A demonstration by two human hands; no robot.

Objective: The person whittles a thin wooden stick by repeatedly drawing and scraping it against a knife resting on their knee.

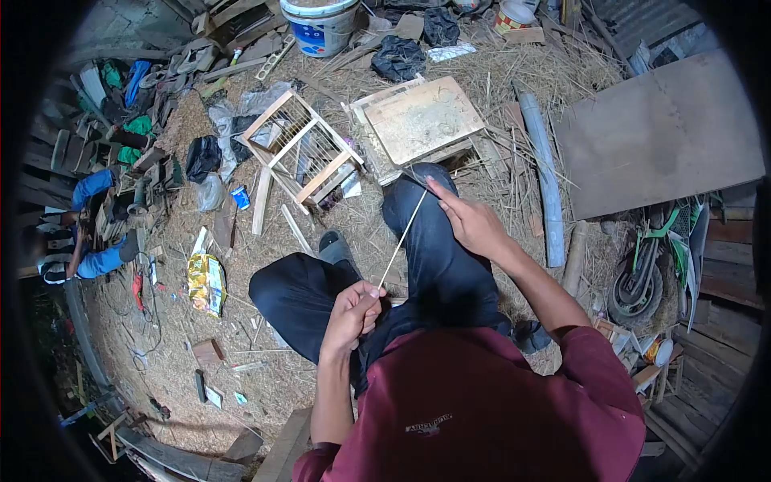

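Note:
A thin, pale bamboo stick (403, 238) slants between my two hands over my lap. My left hand (353, 315) is closed round its lower end, near my left thigh. My right hand (472, 229) lies against my right knee, thumb and fingers close together at the upper end of the stick. At those fingertips a narrow dark edge shows against the trousers; I cannot make out what it is. Just beyond the knee stands a low wooden stand with a board top (423, 120), dusted with shavings. Left of it a wooden cage frame (301, 153) with thin bars lies on the ground.
Shavings and offcuts cover the ground. A paint bucket (320, 30) and black plastic bags (398, 58) are at the back. A large panel (662, 132) and a small motorbike (642, 277) stand right. Another person (80, 229) sits far left, near a yellow packet (206, 283).

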